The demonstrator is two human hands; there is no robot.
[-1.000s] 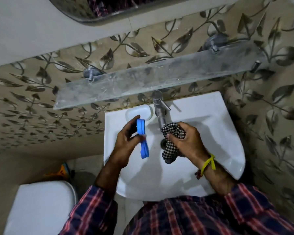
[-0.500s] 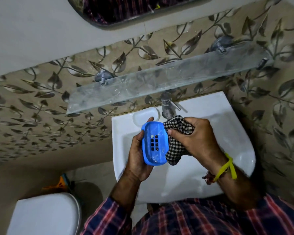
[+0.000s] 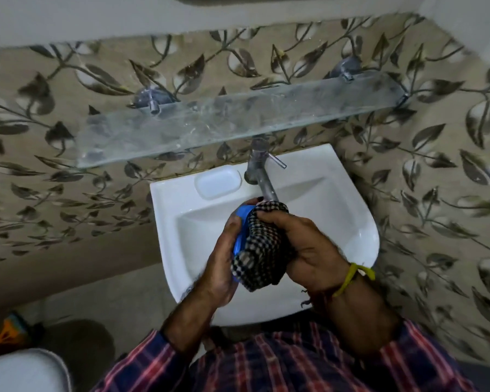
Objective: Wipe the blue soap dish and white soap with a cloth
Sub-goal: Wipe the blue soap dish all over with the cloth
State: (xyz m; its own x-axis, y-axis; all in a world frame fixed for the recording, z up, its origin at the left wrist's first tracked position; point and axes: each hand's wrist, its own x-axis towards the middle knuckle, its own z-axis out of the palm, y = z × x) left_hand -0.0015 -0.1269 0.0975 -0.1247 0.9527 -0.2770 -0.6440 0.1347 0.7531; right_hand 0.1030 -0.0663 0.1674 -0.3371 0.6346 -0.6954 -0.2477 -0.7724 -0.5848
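My left hand (image 3: pixel 219 264) holds the blue soap dish (image 3: pixel 241 236) upright over the white sink basin (image 3: pixel 337 222). Only the dish's left edge and top corner show. My right hand (image 3: pixel 309 250) grips a black-and-white checked cloth (image 3: pixel 262 250) and presses it against the dish's inner face, covering most of it. A white soap (image 3: pixel 217 183) lies in the moulded recess on the sink's back rim, left of the tap (image 3: pixel 262 176).
A glass shelf (image 3: pixel 238 120) juts from the leaf-patterned tiled wall above the sink. A white toilet lid (image 3: pixel 23 369) sits at the bottom left, with an orange object (image 3: pixel 7 333) on the floor beside it.
The dish turned from edge-on to face-up, then the cloth moved onto it and now covers its inner face. Both hands have come together over the basin.
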